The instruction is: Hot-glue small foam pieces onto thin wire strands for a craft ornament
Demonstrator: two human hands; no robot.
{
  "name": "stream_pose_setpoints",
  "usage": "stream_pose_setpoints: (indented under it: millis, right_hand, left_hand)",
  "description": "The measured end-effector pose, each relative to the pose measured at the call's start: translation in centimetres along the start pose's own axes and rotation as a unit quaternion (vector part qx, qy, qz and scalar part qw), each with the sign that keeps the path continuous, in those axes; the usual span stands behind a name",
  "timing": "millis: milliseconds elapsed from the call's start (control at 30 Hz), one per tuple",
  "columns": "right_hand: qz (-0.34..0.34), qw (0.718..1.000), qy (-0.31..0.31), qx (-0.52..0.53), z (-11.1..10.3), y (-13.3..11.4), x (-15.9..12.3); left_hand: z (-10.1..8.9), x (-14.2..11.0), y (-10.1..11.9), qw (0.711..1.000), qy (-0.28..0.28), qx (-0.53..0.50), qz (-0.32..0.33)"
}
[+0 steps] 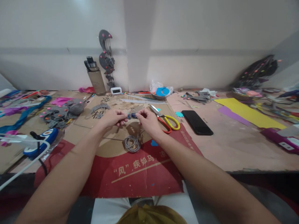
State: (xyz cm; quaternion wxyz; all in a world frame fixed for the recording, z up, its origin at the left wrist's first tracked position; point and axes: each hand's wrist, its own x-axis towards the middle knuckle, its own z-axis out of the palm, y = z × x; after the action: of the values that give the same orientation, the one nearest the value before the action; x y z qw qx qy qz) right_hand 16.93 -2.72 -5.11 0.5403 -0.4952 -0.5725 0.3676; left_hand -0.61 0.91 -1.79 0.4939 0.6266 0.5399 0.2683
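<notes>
Over the cardboard, a small dark blue, shiny piece (133,115) spans the gap between my two hands; it is too small to name. My left hand (116,118) is closed, thumb and fingertips pinched at the piece's left end. At its right end my right hand (147,119) pinches in the same way. A coil of grey cord (132,143) lies just below the hands. Beside my right hand rest scissors (171,122) with one yellow and one red handle, blades pointing away. A small blue cut-out (154,143) lies beneath my right wrist.
A black phone (197,122) lies right of the scissors. Behind stand a bottle (96,77), a small white clock-like device (116,91) and a bowl (158,95). Grey felt pieces (65,112) and a blue power strip (42,143) lie left; yellow sheet (247,113) right.
</notes>
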Motion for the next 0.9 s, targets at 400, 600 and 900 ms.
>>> stream_pose_setpoints:
  millis: [400, 600, 900]
  right_hand:
    - [0.036, 0.999, -0.028, -0.014, 0.8, 0.6, 0.1]
    - [-0.068, 0.961, -0.086, -0.254, 0.9, 0.4, -0.5]
    - [-0.106, 0.956, -0.036, -0.27, 0.6, 0.2, -0.3]
  left_hand:
    - [-0.5, -0.8, 0.6, 0.994, -0.094, -0.048, 0.011]
    - [-1.9, -0.6, 0.6, 0.99, 0.122, 0.017, 0.072]
    - [-0.6, -0.2, -0.1, 0.998, 0.044, 0.045, 0.017]
